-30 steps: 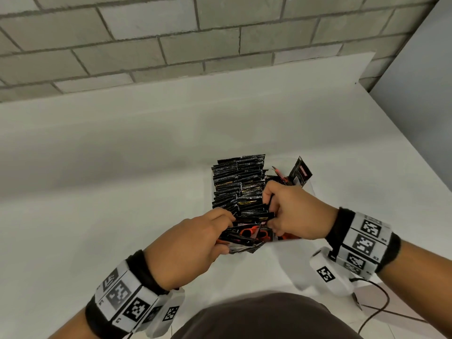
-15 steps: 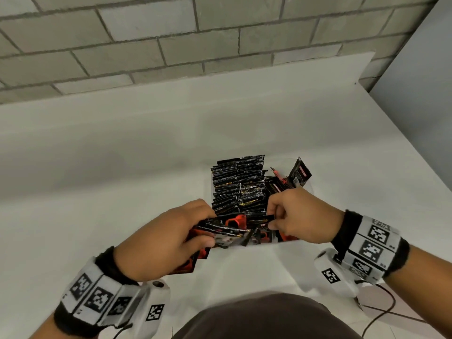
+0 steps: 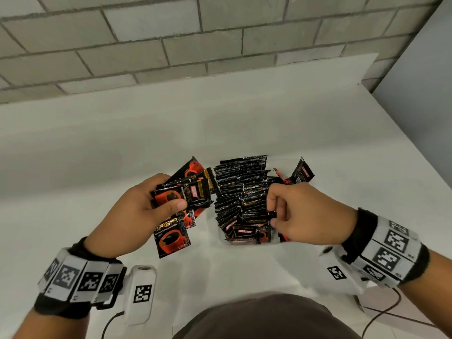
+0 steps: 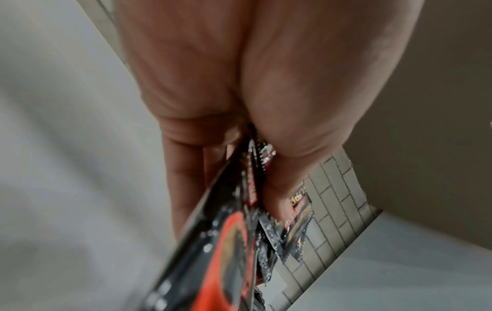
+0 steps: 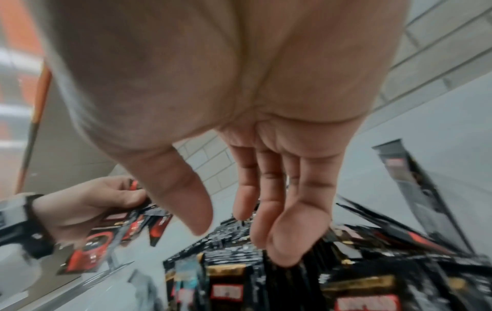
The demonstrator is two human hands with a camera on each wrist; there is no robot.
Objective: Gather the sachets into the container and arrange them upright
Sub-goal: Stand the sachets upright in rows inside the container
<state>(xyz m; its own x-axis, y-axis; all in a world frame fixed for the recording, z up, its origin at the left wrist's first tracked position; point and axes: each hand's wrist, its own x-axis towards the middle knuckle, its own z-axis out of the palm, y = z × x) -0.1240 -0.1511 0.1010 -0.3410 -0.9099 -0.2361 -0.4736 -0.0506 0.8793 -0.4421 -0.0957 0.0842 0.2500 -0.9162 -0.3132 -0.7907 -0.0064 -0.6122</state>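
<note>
Head view shows small black foil sachets [image 3: 241, 189] with red and gold print, and a red coffee cup drawn on some. Most stand on edge, packed tight in rows, in a clear plastic container [image 3: 247, 242] in the middle of the frame. A few at its near end lean or lie flat. One sachet [image 3: 302, 170] sticks up tilted at the upper right of the pack.

The container sits on a plain white worktop [image 3: 97, 143]. Bare worktop lies to the left, right and far side of the container. A grey brick wall [image 3: 171, 40] runs along the top of the frame, and a grey panel stands at the upper right.

The left hand [image 3: 132, 216] is just left of the container. Its fingers [image 4: 186, 189] and thumb are curled round a loose bunch of sachets [image 3: 181, 199], which fan out, with one hanging down low. The left wrist view shows the thumb pressing on the bunch.

The right hand [image 3: 308, 214] is over the right side of the container. In the right wrist view its fingers [image 5: 269, 202] are loosely bent and spread from the thumb, gripping nothing, with the tips right at the tops of the packed sachets. I cannot tell if they touch.
</note>
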